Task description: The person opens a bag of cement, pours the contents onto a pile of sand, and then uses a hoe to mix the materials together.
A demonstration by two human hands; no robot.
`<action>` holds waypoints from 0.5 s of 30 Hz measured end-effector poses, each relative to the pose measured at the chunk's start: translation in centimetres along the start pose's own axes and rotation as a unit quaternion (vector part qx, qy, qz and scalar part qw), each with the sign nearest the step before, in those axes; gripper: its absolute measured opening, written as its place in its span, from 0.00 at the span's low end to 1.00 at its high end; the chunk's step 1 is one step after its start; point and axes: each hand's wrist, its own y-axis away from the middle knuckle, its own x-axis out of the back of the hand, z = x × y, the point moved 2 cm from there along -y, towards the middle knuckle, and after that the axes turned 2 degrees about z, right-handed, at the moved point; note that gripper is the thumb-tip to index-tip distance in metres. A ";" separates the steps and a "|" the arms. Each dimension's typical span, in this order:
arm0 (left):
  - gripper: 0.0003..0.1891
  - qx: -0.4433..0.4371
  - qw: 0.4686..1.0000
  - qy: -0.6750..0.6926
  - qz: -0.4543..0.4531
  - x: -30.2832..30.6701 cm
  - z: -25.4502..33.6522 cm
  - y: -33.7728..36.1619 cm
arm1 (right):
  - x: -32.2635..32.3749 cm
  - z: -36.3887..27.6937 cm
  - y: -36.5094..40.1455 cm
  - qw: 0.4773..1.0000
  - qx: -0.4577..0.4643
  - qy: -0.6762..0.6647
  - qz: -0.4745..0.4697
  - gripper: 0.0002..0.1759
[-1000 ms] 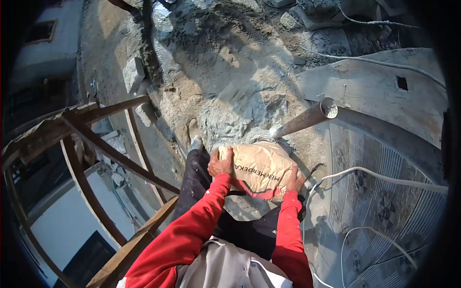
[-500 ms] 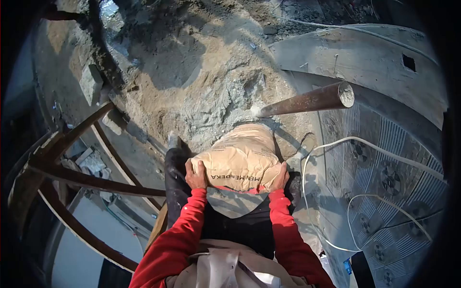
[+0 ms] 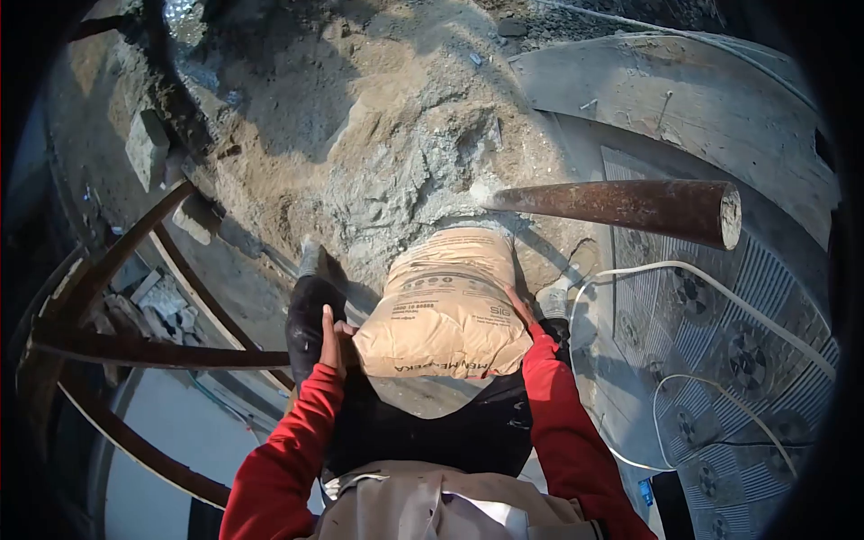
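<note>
A tan paper cement bag (image 3: pixel 450 301) with dark print stands between my legs, its far end against grey powder and sand. My left hand (image 3: pixel 333 340) is just off the bag's near left corner, open, with its fingers stretched forward. Along the bag's right side lies my right hand (image 3: pixel 525 312), open and touching the paper with extended fingers; part of it is hidden by the bag edge and sleeve.
A rusty metal pipe (image 3: pixel 621 202) juts out beyond the bag to the right. Heaped sand and grey powder (image 3: pixel 414 171) lie ahead. A wooden frame (image 3: pixel 162 349) stands left. A pale hose (image 3: pixel 711 286) loops over patterned sheets (image 3: pixel 648 324) at right.
My left hand has let go of the bag's near corner and moved left. The right hand has slid forward along its side. More of the bag's printed top now faces me.
</note>
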 end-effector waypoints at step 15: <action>0.34 0.176 0.945 0.035 -0.275 -4.8 -9.5 -18.9 | -0.8 -1.2 -0.6 0.914 -0.096 -0.377 -0.118 0.40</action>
